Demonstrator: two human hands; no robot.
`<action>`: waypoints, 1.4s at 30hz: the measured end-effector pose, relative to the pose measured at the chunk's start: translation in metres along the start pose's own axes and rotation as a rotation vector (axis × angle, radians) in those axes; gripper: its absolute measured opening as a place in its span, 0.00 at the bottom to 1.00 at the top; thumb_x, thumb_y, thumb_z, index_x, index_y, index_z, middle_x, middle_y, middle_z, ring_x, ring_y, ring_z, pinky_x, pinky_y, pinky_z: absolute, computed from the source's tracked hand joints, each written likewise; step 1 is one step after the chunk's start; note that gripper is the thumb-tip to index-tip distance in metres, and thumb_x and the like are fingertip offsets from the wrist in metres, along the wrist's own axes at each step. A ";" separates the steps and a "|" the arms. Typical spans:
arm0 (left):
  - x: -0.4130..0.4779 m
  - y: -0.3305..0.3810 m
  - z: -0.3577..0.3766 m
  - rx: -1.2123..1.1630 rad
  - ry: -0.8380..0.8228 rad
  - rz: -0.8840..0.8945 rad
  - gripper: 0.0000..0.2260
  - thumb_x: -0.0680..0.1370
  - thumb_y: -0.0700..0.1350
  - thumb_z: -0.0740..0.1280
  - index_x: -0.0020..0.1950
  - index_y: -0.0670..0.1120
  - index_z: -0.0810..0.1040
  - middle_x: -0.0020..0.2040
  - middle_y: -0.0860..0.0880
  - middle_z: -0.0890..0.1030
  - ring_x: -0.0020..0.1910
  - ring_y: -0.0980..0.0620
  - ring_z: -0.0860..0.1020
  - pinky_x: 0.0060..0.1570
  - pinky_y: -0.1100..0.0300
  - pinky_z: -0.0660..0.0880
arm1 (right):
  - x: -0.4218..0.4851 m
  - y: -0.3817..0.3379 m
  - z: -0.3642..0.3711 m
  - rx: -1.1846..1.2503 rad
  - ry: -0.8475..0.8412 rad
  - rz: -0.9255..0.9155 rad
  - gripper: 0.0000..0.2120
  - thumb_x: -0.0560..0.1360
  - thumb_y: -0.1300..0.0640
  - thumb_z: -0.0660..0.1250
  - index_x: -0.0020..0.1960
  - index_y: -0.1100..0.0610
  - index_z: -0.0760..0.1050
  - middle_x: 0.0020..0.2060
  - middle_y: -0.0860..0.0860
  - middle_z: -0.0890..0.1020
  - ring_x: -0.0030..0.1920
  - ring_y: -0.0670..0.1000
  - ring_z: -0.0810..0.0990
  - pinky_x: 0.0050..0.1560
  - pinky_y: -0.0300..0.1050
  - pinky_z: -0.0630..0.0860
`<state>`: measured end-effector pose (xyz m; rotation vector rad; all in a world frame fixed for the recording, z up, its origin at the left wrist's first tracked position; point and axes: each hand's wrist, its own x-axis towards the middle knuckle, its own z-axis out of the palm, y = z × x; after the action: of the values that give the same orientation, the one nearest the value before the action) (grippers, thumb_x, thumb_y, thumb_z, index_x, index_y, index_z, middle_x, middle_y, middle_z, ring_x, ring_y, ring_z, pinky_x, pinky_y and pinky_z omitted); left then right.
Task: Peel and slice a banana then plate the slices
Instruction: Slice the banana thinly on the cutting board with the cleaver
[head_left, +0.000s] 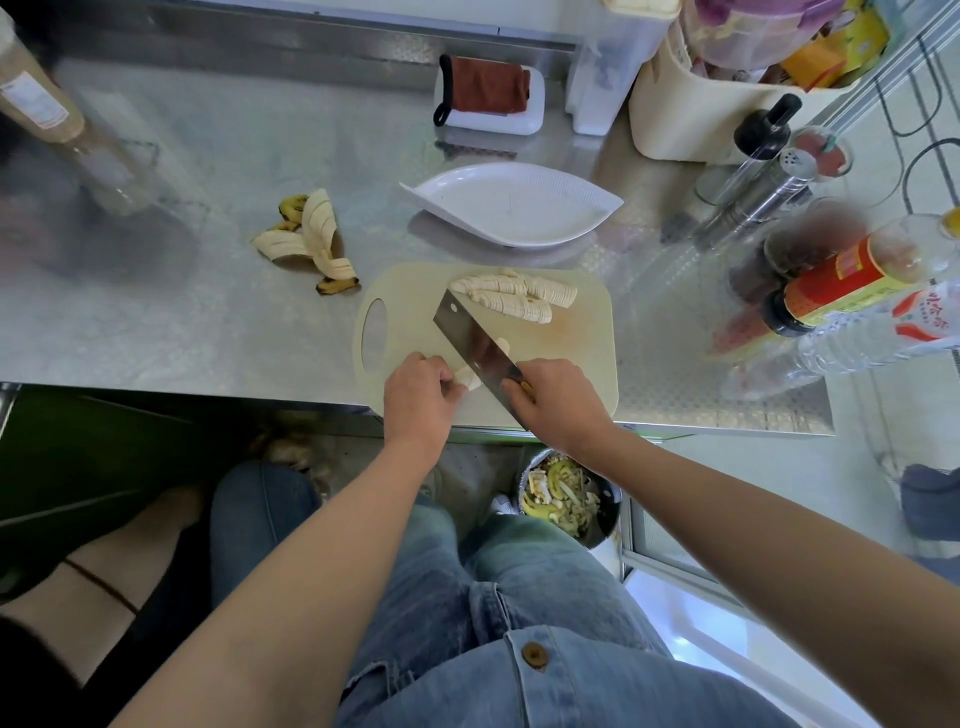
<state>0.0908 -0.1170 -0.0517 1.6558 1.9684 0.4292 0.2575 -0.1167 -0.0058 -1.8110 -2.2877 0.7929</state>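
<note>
Slicing is nearly done: the left hand (418, 395) pinches the last stub (470, 380) of banana at the near edge of the board (582, 364). The right hand (558, 402) is wrapped tight round the handle of the cleaver (475, 343), with the blade set just beside those fingertips. Two rows of slices (514, 297) lie at the far side of the board, close by the blade's far corner. The plate (511, 205) sits just beyond with no slices on it, and the peel (311, 241) lies off to the left on the counter (208, 322). I'd say a cut or two is left; the next move calls for short, careful strokes close to the fingers, then shifting the slices onto the plate
</note>
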 end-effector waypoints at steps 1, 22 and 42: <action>0.000 0.000 0.000 0.000 0.000 -0.002 0.04 0.74 0.44 0.71 0.45 0.44 0.81 0.44 0.47 0.77 0.42 0.47 0.76 0.46 0.57 0.72 | 0.000 0.000 0.001 -0.009 -0.006 0.005 0.14 0.78 0.54 0.60 0.35 0.57 0.65 0.31 0.53 0.71 0.32 0.56 0.69 0.34 0.46 0.63; -0.001 -0.002 0.001 0.014 0.007 0.015 0.04 0.74 0.44 0.71 0.46 0.44 0.81 0.44 0.47 0.77 0.41 0.48 0.76 0.44 0.59 0.70 | 0.001 -0.003 0.001 0.018 -0.007 0.021 0.17 0.78 0.55 0.60 0.31 0.54 0.61 0.28 0.51 0.69 0.31 0.56 0.69 0.33 0.46 0.61; -0.002 -0.002 0.001 0.015 0.018 0.024 0.04 0.75 0.45 0.71 0.46 0.45 0.81 0.44 0.48 0.77 0.42 0.48 0.76 0.46 0.57 0.73 | -0.001 -0.001 0.003 0.008 0.001 0.021 0.15 0.78 0.55 0.59 0.33 0.56 0.65 0.29 0.53 0.71 0.31 0.56 0.69 0.33 0.45 0.61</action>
<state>0.0899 -0.1197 -0.0532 1.6916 1.9718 0.4408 0.2556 -0.1190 -0.0074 -1.8341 -2.2652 0.8027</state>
